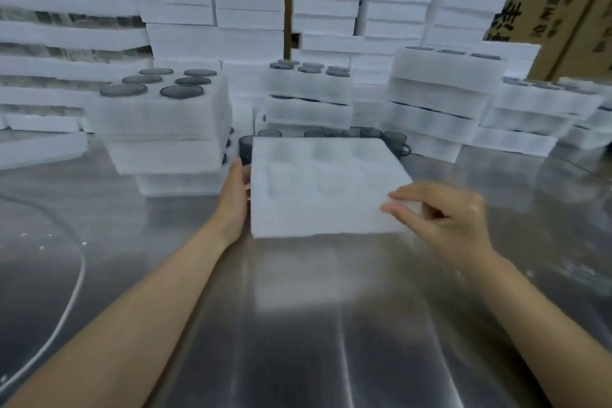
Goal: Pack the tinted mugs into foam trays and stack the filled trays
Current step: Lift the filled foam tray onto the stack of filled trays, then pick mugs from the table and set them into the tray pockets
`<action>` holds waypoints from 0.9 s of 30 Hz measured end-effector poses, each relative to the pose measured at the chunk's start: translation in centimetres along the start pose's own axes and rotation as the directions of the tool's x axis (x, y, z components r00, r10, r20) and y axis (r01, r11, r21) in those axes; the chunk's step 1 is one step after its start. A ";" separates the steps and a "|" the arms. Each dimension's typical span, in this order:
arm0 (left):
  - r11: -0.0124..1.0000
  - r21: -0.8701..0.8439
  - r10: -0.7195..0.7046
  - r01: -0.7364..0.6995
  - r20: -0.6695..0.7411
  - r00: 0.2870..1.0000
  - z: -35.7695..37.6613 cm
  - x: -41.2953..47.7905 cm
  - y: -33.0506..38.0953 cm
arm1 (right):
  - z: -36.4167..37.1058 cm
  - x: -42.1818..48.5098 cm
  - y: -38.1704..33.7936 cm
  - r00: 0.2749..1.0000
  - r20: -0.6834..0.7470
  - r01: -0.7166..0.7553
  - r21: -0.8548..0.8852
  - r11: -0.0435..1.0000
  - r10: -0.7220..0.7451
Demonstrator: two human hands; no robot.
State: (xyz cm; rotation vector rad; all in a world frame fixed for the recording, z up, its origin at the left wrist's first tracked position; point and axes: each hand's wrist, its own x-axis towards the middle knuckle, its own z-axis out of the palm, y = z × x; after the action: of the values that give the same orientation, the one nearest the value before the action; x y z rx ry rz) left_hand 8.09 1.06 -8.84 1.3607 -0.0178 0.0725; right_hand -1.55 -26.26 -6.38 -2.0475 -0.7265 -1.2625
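As I watch, tray: white square foam tray [324, 189], pockets empty
Left hand [233, 199]: fingers straight, against its edge
Right hand [443, 219]: pinches its corner

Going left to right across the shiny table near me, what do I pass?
First the cable → left hand → empty tray → right hand.
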 end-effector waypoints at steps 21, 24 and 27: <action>0.896 0.406 0.122 -0.183 0.171 0.978 0.4 -0.4 -0.6 | 7.2 3.7 18.9 0.714 0.078 -0.603 -0.438 0.667 0.696; 0.889 0.411 0.094 -0.203 0.270 0.958 0.4 -0.7 -0.7 | 8.2 4.5 20.6 0.705 0.156 -0.505 -0.574 0.645 0.691; 0.895 0.389 0.069 -0.221 0.368 0.927 0.3 -0.9 -0.9 | 8.8 5.1 21.7 0.660 0.219 -0.463 -0.635 0.619 0.719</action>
State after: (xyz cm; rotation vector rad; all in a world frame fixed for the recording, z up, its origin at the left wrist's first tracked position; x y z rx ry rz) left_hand 7.30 0.55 -9.67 1.7960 -0.4263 -0.0403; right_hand 21.13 -33.38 -9.54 -2.7589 0.2391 -0.5858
